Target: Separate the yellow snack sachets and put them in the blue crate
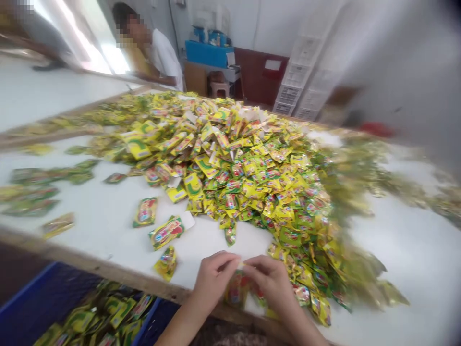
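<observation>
My left hand (pixel 215 273) and my right hand (pixel 271 278) meet near the table's front edge, fingertips pinched close together. A pale, yellowish bit shows between them, too small and blurred to name. Just below the fingers is a green and yellow packet (pixel 236 287) with a red print, partly covered by my hands. Left of my left hand lie a crumpled yellow sachet (pixel 166 263), a small box (pixel 167 233) with its white flap open, and another green-edged packet (pixel 145 212). Beyond my hands rises a large heap of yellow and green sachets (pixel 266 187).
Flattened and folded yellow boxes (pixel 180 142) top the heap's far left. A blue crate (pixel 39 293) of packets stands below the white table (pixel 104 206). A person (pixel 165 57) in white works across the table. Stacked white crates (pixel 295 77) stand at the back.
</observation>
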{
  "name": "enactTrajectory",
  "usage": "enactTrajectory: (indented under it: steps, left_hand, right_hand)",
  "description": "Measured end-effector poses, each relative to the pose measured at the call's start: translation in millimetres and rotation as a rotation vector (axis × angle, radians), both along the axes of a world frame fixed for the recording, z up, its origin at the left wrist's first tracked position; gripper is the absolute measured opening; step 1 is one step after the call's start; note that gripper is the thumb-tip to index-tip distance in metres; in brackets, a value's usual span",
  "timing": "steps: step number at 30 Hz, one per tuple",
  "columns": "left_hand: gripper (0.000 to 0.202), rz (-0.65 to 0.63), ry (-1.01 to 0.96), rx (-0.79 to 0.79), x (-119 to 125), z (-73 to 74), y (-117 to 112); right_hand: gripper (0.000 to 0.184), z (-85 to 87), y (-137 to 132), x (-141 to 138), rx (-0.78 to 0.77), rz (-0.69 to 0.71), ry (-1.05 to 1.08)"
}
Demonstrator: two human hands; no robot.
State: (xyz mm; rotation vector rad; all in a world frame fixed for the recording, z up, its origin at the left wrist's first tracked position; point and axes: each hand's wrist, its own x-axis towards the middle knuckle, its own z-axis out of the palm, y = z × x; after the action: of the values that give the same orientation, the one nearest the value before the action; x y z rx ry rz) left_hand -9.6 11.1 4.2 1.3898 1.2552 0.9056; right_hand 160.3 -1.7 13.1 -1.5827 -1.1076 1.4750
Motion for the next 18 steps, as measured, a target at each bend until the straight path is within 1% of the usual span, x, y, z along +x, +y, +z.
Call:
enactTrajectory:
  steps: [2,3,6,8,9,11,13,14,15,16,17,18]
  left_hand:
    - [0.011,-0.031,0.004,0.018,2,3.3,0]
    - [0.010,-0.050,-0.001,0.029,1,4.3,0]
    - [0.014,-0.102,-0.044,0.062,-4,4.8,-2]
    - [0.015,-0.131,-0.067,0.079,-8,1.6,-5]
    - [0.016,-0.147,-0.070,0.083,-9,-1.1,-7]
    - [0.017,-0.188,-0.071,0.067,-9,-6.9,-11]
    - [0.016,-0.238,-0.074,0.020,-7,-10.0,-14]
    - [0.016,-0.252,-0.071,0.002,-7,-9.6,-16]
    - [0.016,-0.233,-0.058,-0.004,-10,-7.8,-18]
    - [0.016,-0.162,-0.035,-0.006,-15,-4.8,-19]
    - [0.019,-0.039,-0.004,-0.016,-22,-1.1,-20]
    - [0.024,0.121,0.032,-0.036,-33,3.0,-21]
  right_hand:
    - [0.026,1.0,0,5,0.031,0.038,-0.032]
    - [0.025,2.0,0,8,0.072,0.071,-0.061]
    - [0.016,8.5,-2,13,0.280,0.202,-0.196]
    - [0.010,14.1,-7,13,0.389,0.256,-0.252]
    - [0.010,16.5,-10,12,0.415,0.275,-0.261]
    - [0.015,19.5,-17,10,0.440,0.304,-0.258]
    - [0.022,20.2,-20,15,0.433,0.348,-0.244]
    - [0.022,19.9,-19,20,0.420,0.361,-0.237]
    - [0.021,19.3,-17,28,0.404,0.340,-0.242]
    - [0.020,18.2,-14,38,0.380,0.277,-0.269]
    - [0.019,17.0,-10,48,0.352,0.193,-0.318]
    - [0.018,15.7,-6,58,0.329,0.107,-0.385]
